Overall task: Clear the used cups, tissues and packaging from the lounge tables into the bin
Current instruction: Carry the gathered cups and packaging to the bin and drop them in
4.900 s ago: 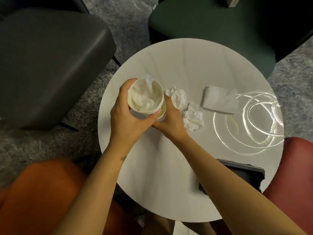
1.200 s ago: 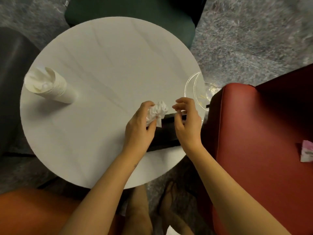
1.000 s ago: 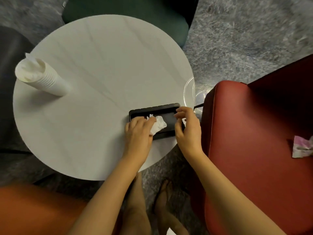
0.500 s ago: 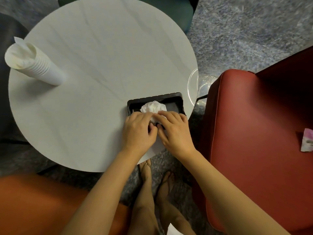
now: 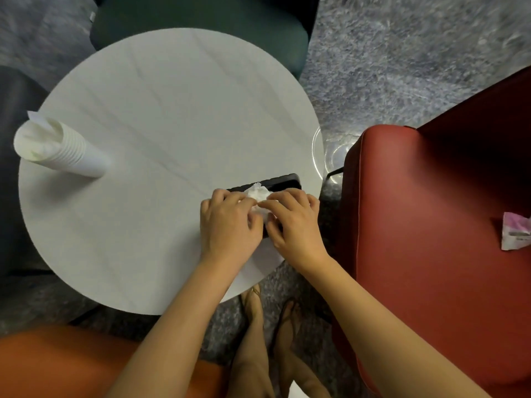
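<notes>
A black shallow tray [image 5: 283, 181] lies at the right edge of the round white table [image 5: 161, 133], with crumpled white tissue [image 5: 257, 193] in it. My left hand [image 5: 228, 225] and my right hand [image 5: 293, 222] rest side by side over the tray, fingers curled on the tissue and covering most of the tray. A stack of white paper cups [image 5: 57, 152] with tissue stuffed in the top stands at the table's left edge. A pink-and-white wrapper [image 5: 515, 231] lies on the red chair seat at far right.
Chairs ring the table: a red one [image 5: 431, 225] on the right, a dark green one [image 5: 207, 21] at the back, a grey one [image 5: 11, 110] on the left, an orange one [image 5: 71, 363] near me. A clear plastic ring [image 5: 319, 156] overhangs the table's right edge. My feet [image 5: 270, 320] stand on grey carpet.
Both hands have come together over the black tray and press the tissue into it. The view has tilted slightly; the cup stack has not moved.
</notes>
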